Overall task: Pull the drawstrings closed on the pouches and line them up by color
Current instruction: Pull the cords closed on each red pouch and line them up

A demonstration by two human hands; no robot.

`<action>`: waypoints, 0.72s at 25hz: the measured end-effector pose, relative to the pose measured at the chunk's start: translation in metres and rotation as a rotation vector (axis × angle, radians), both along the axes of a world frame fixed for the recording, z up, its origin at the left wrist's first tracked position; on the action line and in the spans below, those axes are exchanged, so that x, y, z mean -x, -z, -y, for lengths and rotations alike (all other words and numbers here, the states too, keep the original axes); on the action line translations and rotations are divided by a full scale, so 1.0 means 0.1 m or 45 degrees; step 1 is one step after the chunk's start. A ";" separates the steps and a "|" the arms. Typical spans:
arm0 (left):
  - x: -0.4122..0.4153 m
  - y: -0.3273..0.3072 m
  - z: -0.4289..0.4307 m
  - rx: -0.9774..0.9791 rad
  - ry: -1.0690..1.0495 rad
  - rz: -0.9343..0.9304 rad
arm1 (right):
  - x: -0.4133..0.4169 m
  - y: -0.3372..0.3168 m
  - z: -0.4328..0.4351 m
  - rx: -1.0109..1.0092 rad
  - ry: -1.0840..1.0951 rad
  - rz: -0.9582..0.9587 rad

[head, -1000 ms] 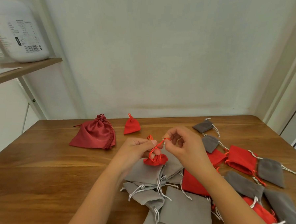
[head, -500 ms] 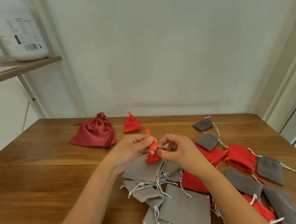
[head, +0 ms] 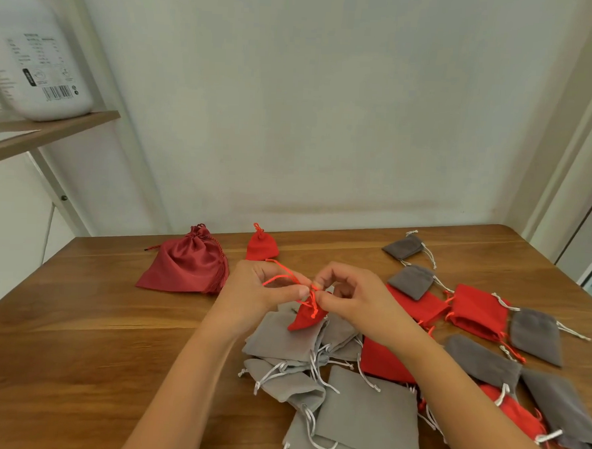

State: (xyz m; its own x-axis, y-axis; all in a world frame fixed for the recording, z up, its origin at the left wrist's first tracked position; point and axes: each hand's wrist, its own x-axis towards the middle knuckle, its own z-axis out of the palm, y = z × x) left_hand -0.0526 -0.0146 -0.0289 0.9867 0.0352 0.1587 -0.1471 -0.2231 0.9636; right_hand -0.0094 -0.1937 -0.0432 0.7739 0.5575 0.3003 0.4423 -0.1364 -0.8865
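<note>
Your wooden table [head: 74, 367] carries a heap of grey pouches [head: 367, 413] near you. A dark red satin bag [head: 186, 266] lies drawn shut at the far left, with a closed red pouch [head: 262, 246] just beside it. Your left hand [head: 253, 294] and right hand [head: 356, 299] meet above the heap. A small red pouch [head: 305, 319] hangs between them, and thumb and fingers of each hand pinch its red cord [head: 280, 276].
</note>
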 end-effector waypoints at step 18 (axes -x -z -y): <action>-0.04 0.21 0.22 -0.227 -0.317 0.547 | -0.10 0.06 -0.04 -0.241 0.205 -0.138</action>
